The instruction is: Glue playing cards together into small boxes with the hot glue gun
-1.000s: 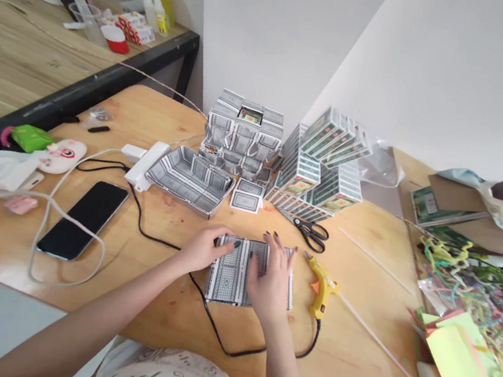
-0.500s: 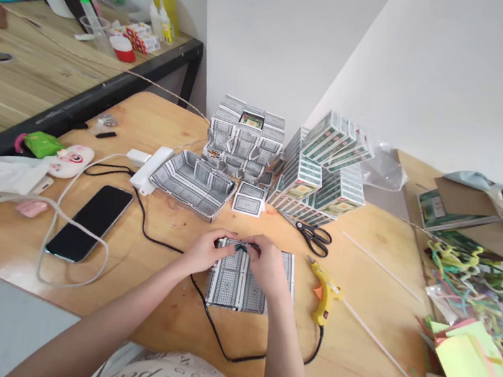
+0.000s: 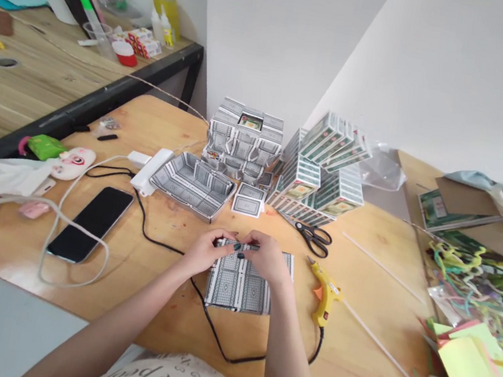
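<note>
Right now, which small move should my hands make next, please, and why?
I would probably press gently along the far edge of the card-covered panel: the left hand and right hand have their fingertips close together there, near the middle seam.

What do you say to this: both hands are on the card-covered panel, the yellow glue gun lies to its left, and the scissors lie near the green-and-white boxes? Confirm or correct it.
One error: the yellow glue gun lies to the right of the card-covered panel, as the head view shows. The left hand and right hand are on it, and the scissors lie near the green-and-white boxes.
</note>
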Motion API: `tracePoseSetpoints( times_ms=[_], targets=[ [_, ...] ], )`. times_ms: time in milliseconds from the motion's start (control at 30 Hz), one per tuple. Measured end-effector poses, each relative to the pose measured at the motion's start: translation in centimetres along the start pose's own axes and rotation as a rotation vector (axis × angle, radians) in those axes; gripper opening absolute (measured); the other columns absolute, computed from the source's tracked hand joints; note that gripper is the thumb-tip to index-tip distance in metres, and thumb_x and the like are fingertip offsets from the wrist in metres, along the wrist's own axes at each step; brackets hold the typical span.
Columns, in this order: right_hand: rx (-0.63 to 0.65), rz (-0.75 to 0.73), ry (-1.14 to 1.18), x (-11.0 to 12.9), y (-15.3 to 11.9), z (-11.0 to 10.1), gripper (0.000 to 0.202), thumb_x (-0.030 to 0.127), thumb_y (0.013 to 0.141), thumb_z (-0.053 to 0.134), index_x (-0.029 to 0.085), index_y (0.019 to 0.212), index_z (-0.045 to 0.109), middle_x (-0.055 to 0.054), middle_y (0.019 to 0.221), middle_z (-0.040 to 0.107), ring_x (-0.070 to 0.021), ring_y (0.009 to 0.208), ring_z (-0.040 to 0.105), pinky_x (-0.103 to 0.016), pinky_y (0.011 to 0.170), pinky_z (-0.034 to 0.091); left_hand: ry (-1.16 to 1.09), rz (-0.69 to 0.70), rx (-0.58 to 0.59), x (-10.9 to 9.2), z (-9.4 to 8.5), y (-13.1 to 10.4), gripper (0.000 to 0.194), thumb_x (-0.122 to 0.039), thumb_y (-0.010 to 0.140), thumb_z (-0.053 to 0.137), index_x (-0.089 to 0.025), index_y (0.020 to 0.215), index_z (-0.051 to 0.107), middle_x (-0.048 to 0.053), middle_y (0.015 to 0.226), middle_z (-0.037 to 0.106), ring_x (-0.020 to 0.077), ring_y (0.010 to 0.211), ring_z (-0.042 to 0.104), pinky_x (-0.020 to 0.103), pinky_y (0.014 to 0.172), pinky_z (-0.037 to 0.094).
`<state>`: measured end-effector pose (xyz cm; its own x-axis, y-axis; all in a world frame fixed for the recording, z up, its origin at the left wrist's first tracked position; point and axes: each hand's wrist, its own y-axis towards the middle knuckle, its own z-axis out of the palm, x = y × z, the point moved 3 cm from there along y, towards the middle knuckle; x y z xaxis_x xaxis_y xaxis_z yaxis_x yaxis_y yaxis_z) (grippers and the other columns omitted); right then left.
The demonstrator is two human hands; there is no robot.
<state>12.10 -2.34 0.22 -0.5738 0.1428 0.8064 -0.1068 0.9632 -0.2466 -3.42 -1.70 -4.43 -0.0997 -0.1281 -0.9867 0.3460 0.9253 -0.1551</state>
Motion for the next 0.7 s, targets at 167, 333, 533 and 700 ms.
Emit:
tracePoseSetpoints(
  times_ms=[167,333,533,700],
  targets=[
    [-0.026,0.066,0.007,0.22,0.22,0.25,0.012,0.009,0.056,0.052,0.018,0.062,0.057,0.002,0.066,0.063,-0.0126,0.066,0.057,-0.021,0.06,0.04,-0.007,0.003,0.0,0.22,-0.01,0.17,0.022,-0.036,0.071,0.064,-0.018,0.083,0.063,0.007,0.1,0.067,0.0233,0.105,0.057,0.039,0.094,0.04],
    [-0.051,0.083,0.008,0.34,0.29,0.2,0.014,0.008,0.055,0.052,0.018,0.061,0.059,0.002,0.067,0.065,-0.0129,0.066,0.058,-0.021,0.06,0.041,-0.03,-0.035,0.016,0.24,0.03,0.23,0.025,-0.037,0.07,0.064,-0.016,0.083,0.063,0.008,0.101,0.067,0.0226,0.097,0.06,0.038,0.088,0.044],
    [-0.067,0.116,-0.003,0.07,0.43,0.31,0.013,0.009,0.055,0.054,0.018,0.06,0.061,0.001,0.066,0.065,-0.0135,0.065,0.058,-0.021,0.058,0.041,-0.063,-0.066,-0.021,0.24,0.09,0.12,0.025,-0.037,0.067,0.066,-0.016,0.082,0.064,0.008,0.101,0.067,0.0226,0.095,0.061,0.038,0.087,0.044],
    [-0.073,0.132,0.005,0.25,0.36,0.3,0.013,0.009,0.056,0.054,0.019,0.061,0.061,0.0,0.067,0.066,-0.0139,0.067,0.059,-0.022,0.061,0.042,-0.101,-0.081,-0.037,0.17,0.21,-0.01,0.023,-0.034,0.067,0.066,-0.017,0.082,0.064,0.007,0.102,0.066,0.0222,0.096,0.06,0.038,0.089,0.044]
  ],
)
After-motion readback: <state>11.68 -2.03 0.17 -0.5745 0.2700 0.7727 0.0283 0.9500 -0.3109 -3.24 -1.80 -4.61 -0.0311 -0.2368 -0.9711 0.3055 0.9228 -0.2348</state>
